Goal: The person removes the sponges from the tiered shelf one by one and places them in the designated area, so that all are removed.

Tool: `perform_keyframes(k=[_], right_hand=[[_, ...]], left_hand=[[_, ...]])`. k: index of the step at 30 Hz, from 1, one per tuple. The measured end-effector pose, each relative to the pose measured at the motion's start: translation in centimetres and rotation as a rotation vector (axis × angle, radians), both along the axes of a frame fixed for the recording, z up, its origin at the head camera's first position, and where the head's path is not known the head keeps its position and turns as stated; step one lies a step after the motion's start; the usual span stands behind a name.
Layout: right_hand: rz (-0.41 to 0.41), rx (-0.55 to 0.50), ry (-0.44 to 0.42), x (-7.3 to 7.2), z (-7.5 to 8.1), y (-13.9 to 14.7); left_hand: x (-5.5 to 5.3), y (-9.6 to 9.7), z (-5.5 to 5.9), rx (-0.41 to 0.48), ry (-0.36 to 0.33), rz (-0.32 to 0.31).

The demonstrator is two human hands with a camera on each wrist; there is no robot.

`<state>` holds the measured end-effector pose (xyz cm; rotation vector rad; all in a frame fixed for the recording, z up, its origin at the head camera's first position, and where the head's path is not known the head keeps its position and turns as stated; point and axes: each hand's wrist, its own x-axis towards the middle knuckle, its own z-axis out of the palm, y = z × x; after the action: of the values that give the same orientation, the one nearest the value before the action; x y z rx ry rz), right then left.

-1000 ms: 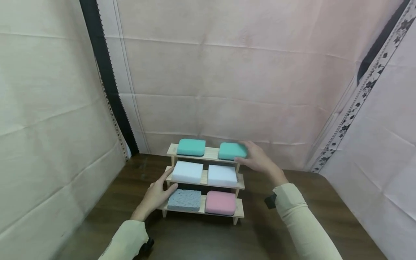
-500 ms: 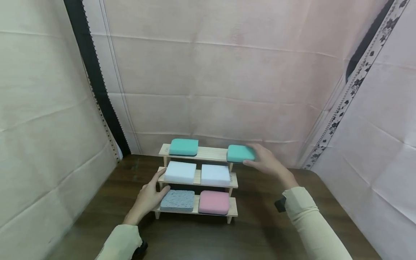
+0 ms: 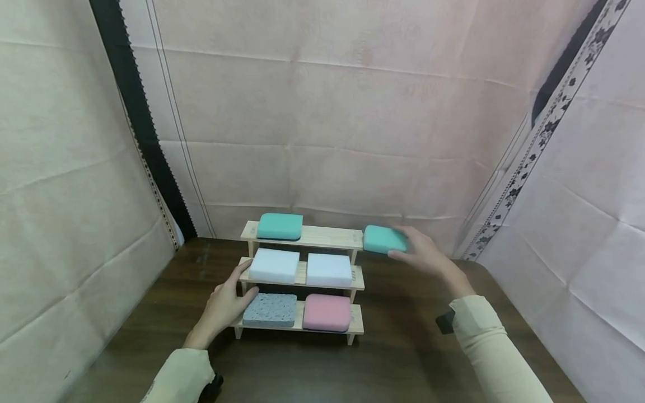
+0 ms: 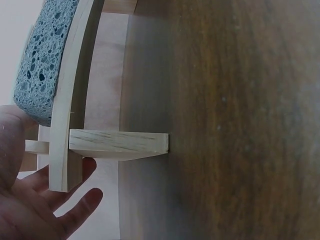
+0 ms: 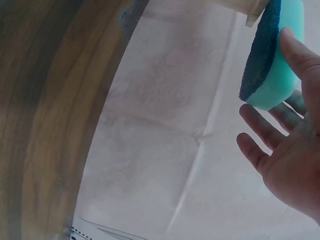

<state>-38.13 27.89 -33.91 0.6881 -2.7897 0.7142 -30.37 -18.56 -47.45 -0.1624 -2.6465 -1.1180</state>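
Observation:
A three-tier wooden shelf stand [image 3: 322, 236] stands on the table. My right hand [image 3: 428, 257] pinches a teal sponge [image 3: 384, 239] just off the right end of the top tier; its dark scouring underside shows in the right wrist view. My left hand [image 3: 221, 305] holds the stand's left side, the thumb near a speckled blue-grey sponge [image 3: 270, 310] on the bottom tier. In the left wrist view its fingers [image 4: 87, 200] reach behind the plank's end. Another teal sponge [image 3: 280, 226] sits top left.
Two white sponges [image 3: 274, 265] lie on the middle tier. A pink sponge [image 3: 327, 312] lies on the bottom tier, right of the speckled one. Brown wooden table [image 3: 403, 358] surrounds the stand. Pale cloth walls [image 3: 322, 123] enclose it at the back and both sides.
My right hand has drawn the right teal sponge rightward along the top tier and past its end. The left hand keeps its place on the stand. The head view has shifted slightly.

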Motion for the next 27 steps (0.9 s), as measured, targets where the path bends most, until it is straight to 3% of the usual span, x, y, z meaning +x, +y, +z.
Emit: perform_keyframes(k=[18, 27], right_hand=[[0.004, 0.007, 0.012, 0.2, -2.2, 2.0], [-0.005, -0.027, -0.028, -0.1, -4.5, 2.5]], left_hand=[[0.1, -0.2, 0.2, 0.002, 0.035, -0.01], [0.1, -0.8, -0.1, 0.022, 0.049, -0.044]])
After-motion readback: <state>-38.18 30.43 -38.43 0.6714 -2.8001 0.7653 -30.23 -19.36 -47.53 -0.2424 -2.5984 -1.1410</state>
